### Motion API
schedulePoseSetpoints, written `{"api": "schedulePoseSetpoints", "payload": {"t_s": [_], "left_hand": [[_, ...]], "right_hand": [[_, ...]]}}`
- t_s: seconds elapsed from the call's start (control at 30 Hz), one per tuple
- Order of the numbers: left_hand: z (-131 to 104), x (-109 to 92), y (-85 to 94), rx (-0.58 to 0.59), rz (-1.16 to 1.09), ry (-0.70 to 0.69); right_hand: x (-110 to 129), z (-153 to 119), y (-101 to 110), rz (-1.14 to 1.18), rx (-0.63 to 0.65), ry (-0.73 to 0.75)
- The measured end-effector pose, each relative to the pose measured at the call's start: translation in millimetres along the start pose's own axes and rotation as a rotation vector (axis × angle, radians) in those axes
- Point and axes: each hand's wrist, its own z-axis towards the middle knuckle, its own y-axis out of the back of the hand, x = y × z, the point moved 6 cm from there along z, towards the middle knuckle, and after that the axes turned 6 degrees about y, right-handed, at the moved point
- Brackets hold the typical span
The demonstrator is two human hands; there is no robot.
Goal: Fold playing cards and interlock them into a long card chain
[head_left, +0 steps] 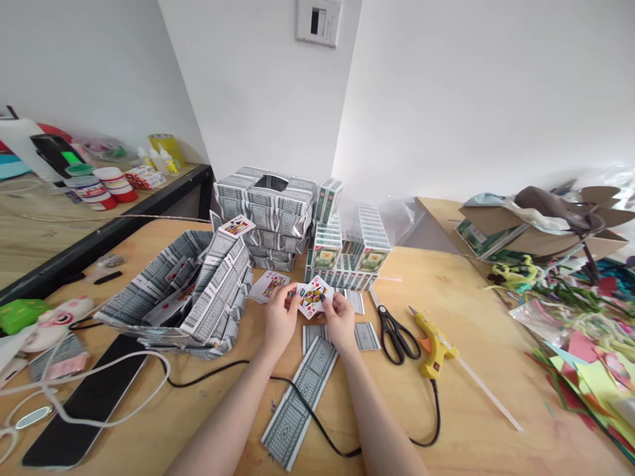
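Note:
Between my two hands, near the middle of the table, are playing cards (313, 299) with a red queen of diamonds facing up. My left hand (282, 311) pinches their left side, while my right hand (340, 320) grips the right edge. Just behind my left hand lies another face card (268, 285). Beneath my hands, patterned card backs (367, 336) lie on the wood, and a long strip of joined cards (300, 404) slants toward me. To the left stands an open basket made of folded cards (218, 291), with loose cards inside.
Black scissors (395, 334) and a yellow glue gun (436, 346) with a glue stick lie at right, its black cord looping under my arms. Card boxes (367, 244) and a card-built box (268, 205) stand behind. A black phone-like slab (84, 403), white cable and colourful scraps (585, 370) flank the table.

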Motion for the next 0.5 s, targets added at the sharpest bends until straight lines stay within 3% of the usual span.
{"api": "schedulePoseSetpoints", "payload": {"t_s": [0.33,0.5], "left_hand": [[4.0,20.4,-28.3,0.292,-0.489,0.331],[4.4,19.8,-29.6,0.373,-0.520,0.404]], "right_hand": [[-0.5,1.8,6.8,-0.028,-0.067,0.015],[-1.8,1.2,6.3,-0.085,-0.063,0.012]]}}
